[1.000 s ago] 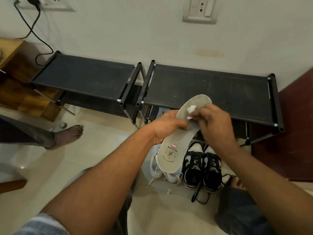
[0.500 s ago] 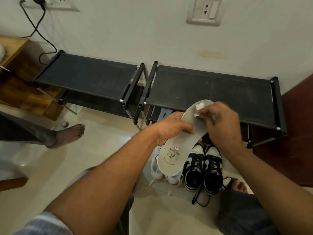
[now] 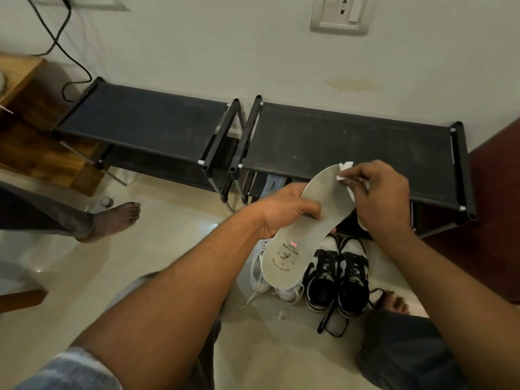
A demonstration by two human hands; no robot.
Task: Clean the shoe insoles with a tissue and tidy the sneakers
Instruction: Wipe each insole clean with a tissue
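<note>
Since the earlier frame the crumpled white tissue [image 3: 345,166] has moved up the long grey foam insole [image 3: 329,198] and now sits at its toe tip. At far left, another person's bare foot [image 3: 118,218] stands on the pale tiled floor [image 3: 84,277]. The left hand [image 3: 284,209] grips the insole around its middle, thumb on top, above the pair of white sneakers [image 3: 260,277]. The right hand [image 3: 382,198] pinches the tissue against the toe end. Below it the black-and-white sneakers [image 3: 337,277] stand side by side, in front of the black fabric shoe rack [image 3: 351,136].
</note>
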